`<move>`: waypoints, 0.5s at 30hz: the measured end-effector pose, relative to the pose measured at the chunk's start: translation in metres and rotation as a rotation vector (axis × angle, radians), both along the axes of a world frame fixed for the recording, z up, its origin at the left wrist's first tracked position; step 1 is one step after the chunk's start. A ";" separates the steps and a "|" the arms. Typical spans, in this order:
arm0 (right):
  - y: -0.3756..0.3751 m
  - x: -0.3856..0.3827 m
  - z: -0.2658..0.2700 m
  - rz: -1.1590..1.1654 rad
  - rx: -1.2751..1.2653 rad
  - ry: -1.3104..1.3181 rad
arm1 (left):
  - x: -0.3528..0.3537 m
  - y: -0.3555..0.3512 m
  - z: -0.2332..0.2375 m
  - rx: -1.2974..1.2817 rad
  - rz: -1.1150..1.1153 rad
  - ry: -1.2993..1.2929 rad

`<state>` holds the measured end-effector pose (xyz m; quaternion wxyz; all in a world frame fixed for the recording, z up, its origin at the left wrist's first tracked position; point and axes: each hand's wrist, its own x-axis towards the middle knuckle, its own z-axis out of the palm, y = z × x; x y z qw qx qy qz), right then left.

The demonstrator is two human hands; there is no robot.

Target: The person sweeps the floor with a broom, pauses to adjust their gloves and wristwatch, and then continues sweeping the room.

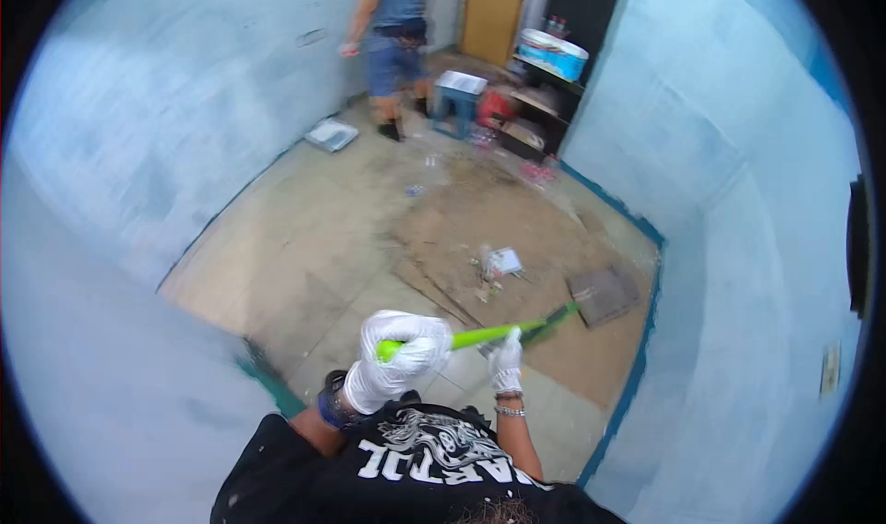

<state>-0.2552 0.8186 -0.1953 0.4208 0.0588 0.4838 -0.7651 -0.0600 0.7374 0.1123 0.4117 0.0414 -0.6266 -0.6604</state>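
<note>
A broom with a bright green handle [471, 337] slants across in front of me. My left hand [401, 353], in a white glove, is closed around the handle's upper end. Lower on the handle, my right hand [506, 362], also gloved in white, is wrapped around it. The broom's head [556, 319] is dark and green, blurred, close to the floor. It lies near a dark square piece [603, 295] on a brown sheet [471, 224]. A small pile of litter with a white piece [504, 262] lies on that sheet.
Another person [397, 44] stands at the back left by a blue stool [457, 99]. A dark shelf [544, 99] holds blue-and-white buckets [552, 55]. A white flat item [331, 135] lies by the left wall. Pale blue walls [729, 155] enclose the tiled floor [305, 215].
</note>
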 end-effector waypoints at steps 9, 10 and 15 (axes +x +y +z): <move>-0.070 0.028 0.018 0.367 0.153 0.941 | 0.027 -0.048 0.027 -0.198 0.294 -0.027; -0.103 0.044 0.015 0.423 0.131 1.070 | 0.049 -0.086 0.028 -0.196 0.310 -0.042; -0.229 0.085 0.009 0.621 -0.004 1.744 | 0.093 -0.166 0.033 -0.264 0.372 -0.103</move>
